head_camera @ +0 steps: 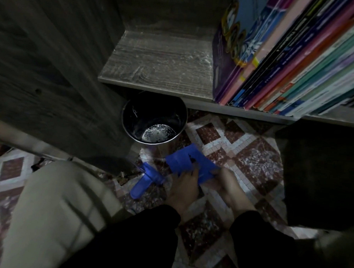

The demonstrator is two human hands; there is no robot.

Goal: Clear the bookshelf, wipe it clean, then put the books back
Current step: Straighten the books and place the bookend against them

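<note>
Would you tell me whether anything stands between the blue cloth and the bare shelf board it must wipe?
Nothing visible blocks the bare left part of the grey wooden shelf board. A round metal bucket stands on the floor below its front edge, beyond the blue cloth. Leaning colourful books cover its right part.

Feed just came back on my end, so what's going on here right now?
A person crouches at the bookshelf, left grip and right grip both holding a blue cloth low over the tiled floor, near a metal bucket with foamy water at its bottom. The shelf board is bare and streaked on its left part; books lean on its right part. A blue plastic tool lies beside the left grip.
</note>
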